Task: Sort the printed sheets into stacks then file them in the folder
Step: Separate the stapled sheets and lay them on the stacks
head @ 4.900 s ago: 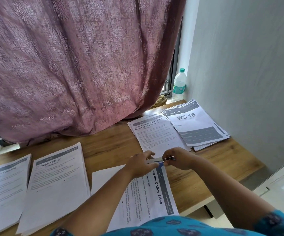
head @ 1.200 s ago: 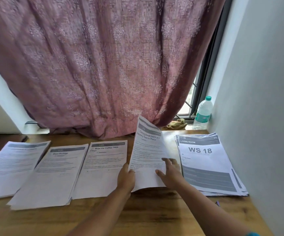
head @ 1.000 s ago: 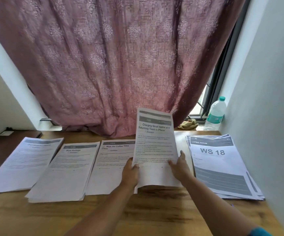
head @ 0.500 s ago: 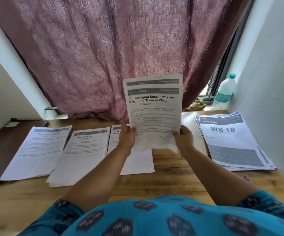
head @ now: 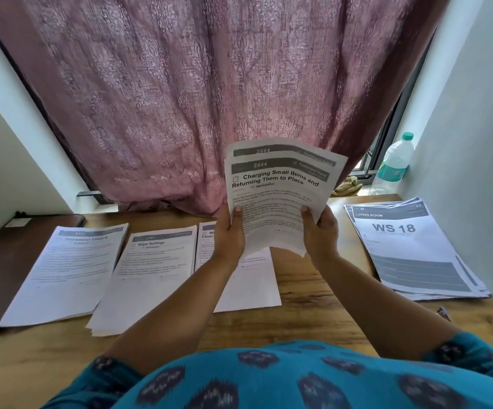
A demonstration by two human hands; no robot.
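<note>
I hold a stack of sheets headed "Charging Small Items and Returning Them to Place" (head: 277,196) upright above the wooden table (head: 322,293). My left hand (head: 230,231) grips its left edge and my right hand (head: 319,231) grips its right edge. The sheets bow and the back ones stick up above the front one. Flat on the table lie three stacks: "Dishwasher Loading" (head: 68,270) at the left, "Wipe Railings" (head: 147,276) beside it, and a "Wipe the Coffee Table Clean" stack (head: 248,281) partly hidden by my left arm. A "WS 18" pile (head: 410,255) lies at the right.
A mauve curtain (head: 198,93) hangs behind the table. A plastic water bottle (head: 393,166) stands on the sill at the back right. A dark brown folder-like item (head: 0,255) lies at the far left. The white wall is close on the right.
Both hands have lifted the "Charging Small Items" stack off the table and stood it upright. In the last half second it sank a little and bowed more.
</note>
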